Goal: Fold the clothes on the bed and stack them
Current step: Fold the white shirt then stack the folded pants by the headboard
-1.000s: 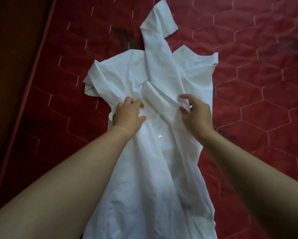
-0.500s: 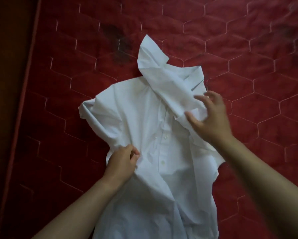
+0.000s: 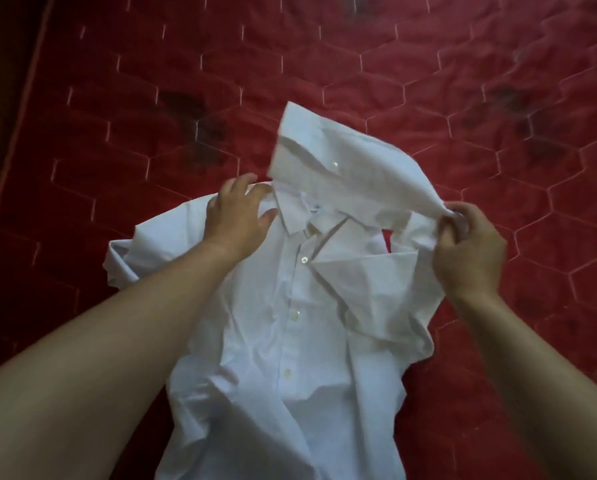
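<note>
Risks losing the sleeve (image 3: pixel 352 168) out of the right hand (image 3: pixel 470 251): gripped only by a small bunch of cloth between thumb and curled fingers, held up off the bed (image 3: pixel 498 98), cuff (image 3: pixel 300 133) loose and pointing toward the far side. Given a slack pinch or a quick swing, likely to flop back across the collar (image 3: pixel 297 213) or land twisted, leaving a lump inside the fold. Could also drag that side's shoulder of the shirt (image 3: pixel 290 341) sideways if pulled without enough counter-hold, widening the small gap showing red beside the front panel. Counter-hold supplied by the left hand (image 3: pixel 238 220): open, fingers spread and fairly straight, palm down, pressing on the near shoulder just beside the collar, gripping nothing. Does little, pressing there alone, for the lower body, free to creep and wrinkle. Outward from both hands: white button-up shirt lying front up on the red quilted bed, buttons showing down the placket (image 3: pixel 295 317), one front panel creased into a diagonal flap, other sleeve (image 3: pixel 124 261) bunched at the left edge, hem running out of view at the bottom. Not yet folded, by the look of it; no stack anywhere in view. Worth smoothing the chest before bringing either sleeve in, to avoid pressing the wrinkles into the finished fold.
</note>
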`<state>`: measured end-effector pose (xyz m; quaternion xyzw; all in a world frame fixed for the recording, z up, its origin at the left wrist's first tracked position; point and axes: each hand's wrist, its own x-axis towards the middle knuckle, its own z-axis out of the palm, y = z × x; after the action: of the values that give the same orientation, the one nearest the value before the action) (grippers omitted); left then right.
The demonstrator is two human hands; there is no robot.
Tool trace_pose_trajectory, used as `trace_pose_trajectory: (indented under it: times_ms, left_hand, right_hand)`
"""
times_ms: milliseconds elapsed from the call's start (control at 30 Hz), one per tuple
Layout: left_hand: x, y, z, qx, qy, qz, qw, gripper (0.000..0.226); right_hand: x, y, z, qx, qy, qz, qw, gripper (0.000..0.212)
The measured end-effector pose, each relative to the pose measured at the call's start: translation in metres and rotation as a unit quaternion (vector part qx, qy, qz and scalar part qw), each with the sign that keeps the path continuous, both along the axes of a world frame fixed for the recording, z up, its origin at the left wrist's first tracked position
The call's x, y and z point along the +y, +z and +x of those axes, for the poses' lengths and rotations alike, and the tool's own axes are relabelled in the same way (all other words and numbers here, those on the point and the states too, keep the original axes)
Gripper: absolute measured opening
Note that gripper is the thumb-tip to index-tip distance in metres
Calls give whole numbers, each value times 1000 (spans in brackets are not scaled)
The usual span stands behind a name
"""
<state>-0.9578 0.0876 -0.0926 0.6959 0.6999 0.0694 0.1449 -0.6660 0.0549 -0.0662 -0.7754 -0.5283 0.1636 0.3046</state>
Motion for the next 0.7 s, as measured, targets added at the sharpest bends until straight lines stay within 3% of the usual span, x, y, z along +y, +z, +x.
trace_pose_trajectory:
  times_ms: [67, 133, 233, 300, 367, 467, 533, 633, 700]
  left_hand:
    - [9, -6, 7, 15, 0, -50, 999, 52]
    - [15, -13, 10, 31, 10, -105, 994, 58]
    - [19, -16, 11, 46, 20, -111, 993, 58]
    - [19, -14, 9, 32, 28, -104, 994, 52]
    - [14, -11, 7, -24, 40, -85, 995, 41]
    - [-6, -7, 2, -95, 69, -38, 992, 28]
    - [-20, -5, -3, -104, 91, -11, 990, 30]
    - [-38, -7, -10, -110, 133, 5, 985, 31]
    - [-50, -12, -14, -125, 157, 10, 980, 29]
  right_hand:
    - [-10, -2, 19, -44, -21, -75, 996, 32]
    - [-16, -1, 16, -92, 1, -66, 994, 40]
    - [-9, 4, -16, -70, 180, -4, 981, 35]
    - [3, -2, -42, -58, 325, -54, 943, 34]
    - [19, -15, -57, -58, 372, -127, 917, 41]
    - [47, -34, -43, -91, 288, -228, 926, 50]
    - [55, -39, -19, -145, 211, -264, 930, 56]
    - [38, -39, -17, -174, 146, -188, 956, 59]
    - [23, -40, -36, -78, 175, -98, 977, 53]
